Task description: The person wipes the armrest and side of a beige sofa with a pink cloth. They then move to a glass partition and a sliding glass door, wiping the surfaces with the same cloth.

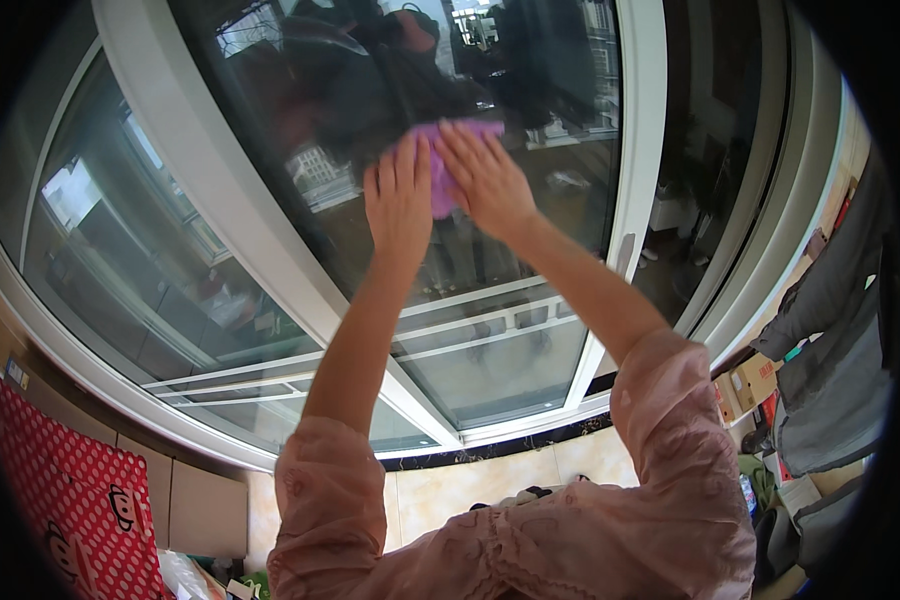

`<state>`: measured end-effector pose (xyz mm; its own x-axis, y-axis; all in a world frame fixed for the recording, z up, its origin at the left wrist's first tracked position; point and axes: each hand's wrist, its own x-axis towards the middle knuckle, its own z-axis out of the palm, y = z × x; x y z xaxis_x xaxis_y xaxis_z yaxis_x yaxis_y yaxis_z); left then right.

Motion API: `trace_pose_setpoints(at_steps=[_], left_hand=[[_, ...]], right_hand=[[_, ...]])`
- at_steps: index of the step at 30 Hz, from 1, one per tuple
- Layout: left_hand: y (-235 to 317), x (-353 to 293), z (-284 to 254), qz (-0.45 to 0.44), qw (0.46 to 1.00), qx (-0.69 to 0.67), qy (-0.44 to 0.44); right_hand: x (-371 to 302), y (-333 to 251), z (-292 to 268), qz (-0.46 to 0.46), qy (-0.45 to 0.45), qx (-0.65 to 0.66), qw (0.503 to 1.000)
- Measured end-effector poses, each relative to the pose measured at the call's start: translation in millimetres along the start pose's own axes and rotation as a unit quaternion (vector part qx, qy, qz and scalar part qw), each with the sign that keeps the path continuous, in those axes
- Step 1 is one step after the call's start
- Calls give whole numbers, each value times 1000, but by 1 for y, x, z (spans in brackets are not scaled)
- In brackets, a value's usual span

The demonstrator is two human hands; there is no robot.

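A purple cloth [442,202] is held against the dark glass pane [560,90] of a white-framed sliding door. My left hand [400,198] covers the cloth's left side, its fingers pointing up. Just to its right, my right hand [492,192] presses the cloth to the glass, and a bunched edge sticks out above its fingertips. The two hands nearly meet at the fingers. Both palms face the pane, so their undersides and much of the cloth are hidden. Reflections of buildings and dark shapes show in the glass around them.
A white door frame post [638,130] with a grey handle [625,252] stands at the right. Another glass panel [150,270] lies left. A red dotted bag [80,480] and cardboard box [205,505] sit lower left. Grey clothes [835,370] hang at right above boxes [752,380].
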<state>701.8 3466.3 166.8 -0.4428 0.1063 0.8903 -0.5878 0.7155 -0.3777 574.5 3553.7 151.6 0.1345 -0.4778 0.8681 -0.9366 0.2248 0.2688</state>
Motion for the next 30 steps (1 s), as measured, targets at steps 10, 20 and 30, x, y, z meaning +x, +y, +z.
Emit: trace_pose_setpoints(at_steps=[10, 20, 30], left_hand=[[30, 131, 26, -71, 988, -72, 115], [75, 73, 55, -44, 993, -104, 36], [134, -17, 77, 28, 991, -112, -63]], right_hand=[[87, 91, -52, -19, 101, -64, 993], [11, 102, -14, 30, 94, -19, 995], [-101, 93, 9, 54, -18, 4, 998]])
